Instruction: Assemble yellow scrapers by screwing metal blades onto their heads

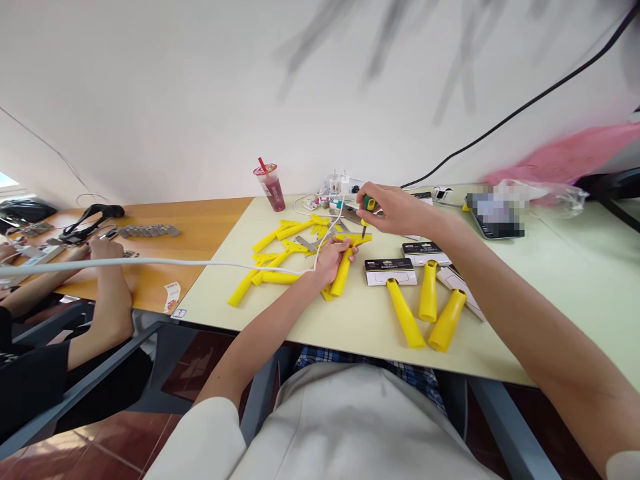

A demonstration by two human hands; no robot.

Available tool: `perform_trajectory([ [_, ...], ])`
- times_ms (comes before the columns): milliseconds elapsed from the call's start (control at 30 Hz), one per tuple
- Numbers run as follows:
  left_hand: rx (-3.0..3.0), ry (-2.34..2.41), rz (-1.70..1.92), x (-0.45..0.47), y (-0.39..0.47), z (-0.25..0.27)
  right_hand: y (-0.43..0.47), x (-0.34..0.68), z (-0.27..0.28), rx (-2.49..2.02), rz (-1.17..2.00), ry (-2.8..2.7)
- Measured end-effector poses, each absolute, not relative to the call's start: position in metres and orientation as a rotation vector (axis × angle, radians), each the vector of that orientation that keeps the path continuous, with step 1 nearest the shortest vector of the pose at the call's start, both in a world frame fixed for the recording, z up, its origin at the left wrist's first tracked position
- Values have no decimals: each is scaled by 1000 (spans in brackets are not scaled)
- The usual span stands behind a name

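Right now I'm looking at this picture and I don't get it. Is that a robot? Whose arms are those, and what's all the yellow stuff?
No robot here! A person wears a camera on their head, looking forward and down, so you see their own two arms. The left hand holds a yellow tool shaped like a T. The right hand grips a screwdriver, pointing down at the tool's wide end. On the pale table lie more yellow tools, three loose yellow handles and some cards. A red drink stands behind them. The arm at the picture's left edge is another person's.
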State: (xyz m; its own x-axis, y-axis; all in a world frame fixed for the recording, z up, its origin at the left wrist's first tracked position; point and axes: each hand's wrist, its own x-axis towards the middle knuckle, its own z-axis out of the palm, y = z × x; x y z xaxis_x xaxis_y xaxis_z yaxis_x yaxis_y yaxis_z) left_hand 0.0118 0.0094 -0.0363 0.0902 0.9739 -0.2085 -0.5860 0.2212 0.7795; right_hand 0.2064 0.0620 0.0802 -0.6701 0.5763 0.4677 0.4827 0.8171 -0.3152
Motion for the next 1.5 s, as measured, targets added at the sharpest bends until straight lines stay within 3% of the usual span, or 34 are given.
perform_trajectory([
  [167, 578, 807, 1269, 10, 12, -38, 66, 206, 79, -660, 343, -2384],
  [400, 575, 783, 1256, 10, 11, -38, 70, 209, 76, -789, 163, -2388],
  [600, 560, 803, 1262, 10, 10, -34, 70, 209, 77, -699, 365, -2378],
  [833, 575, 813, 1258, 12, 9, -36, 64, 202, 79, -815, 257, -2396],
  [1067, 586, 814, 1270, 10, 12, -40, 70, 206, 72, -752, 390, -2391],
  [1333, 606, 809, 1260, 11, 11, -40, 65, 202, 75, -798, 190, -2427],
  [1500, 576, 810, 1260, 12, 11, -40, 67, 207, 73, -771, 347, -2425],
])
